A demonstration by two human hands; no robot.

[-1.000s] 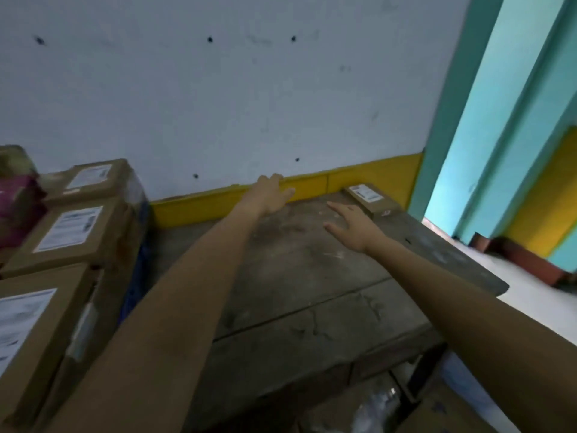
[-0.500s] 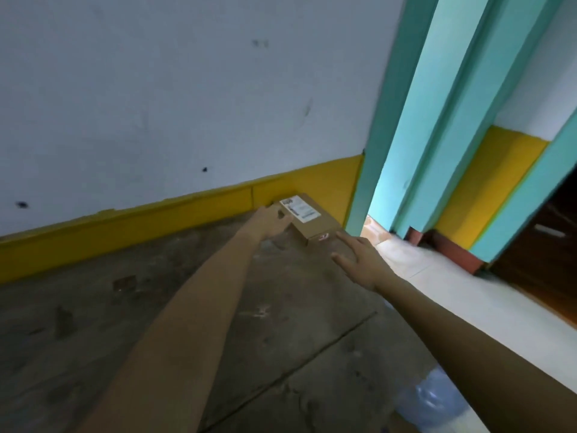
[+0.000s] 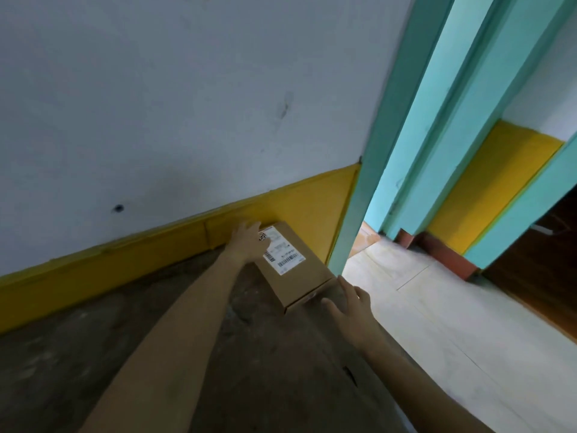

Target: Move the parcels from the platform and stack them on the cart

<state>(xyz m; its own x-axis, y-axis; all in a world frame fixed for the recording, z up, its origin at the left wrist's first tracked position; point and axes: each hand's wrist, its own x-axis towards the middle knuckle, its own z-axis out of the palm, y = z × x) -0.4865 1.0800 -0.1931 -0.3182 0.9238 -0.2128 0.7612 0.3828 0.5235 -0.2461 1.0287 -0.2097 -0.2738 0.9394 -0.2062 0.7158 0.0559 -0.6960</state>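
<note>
Parcel (image 3: 296,282): one flat brown box with a white label. It lies on the platform (image 3: 281,370) at its far right corner, 12 o'clock from the person, close to the wall's yellow band (image 3: 125,270).
Left hand (image 3: 248,242): fingers straight and spread, laid on the box top at its 10 o'clock corner and overlapping the label. It grips nothing.
Right hand (image 3: 351,304): fingers straight and uncurled at the box's 5 o'clock corner. Whether it touches the box cannot be told.
Change: a second ago both hands were well short of the box; now they bracket it at opposite corners. The stacked parcels then visible at 9 o'clock are out of view, as is any cart.
Meaning for the task: the reach appears to be ending with no grasp made yet. The box has not left the platform.
Edges: the platform's right edge runs just beside the box at 3 o'clock, above the pale floor (image 3: 437,323). The teal door frame (image 3: 374,182) stands near at 1 o'clock.
Open room: bare platform toward 6 and 8 o'clock, probably the way to draw the box back.
</note>
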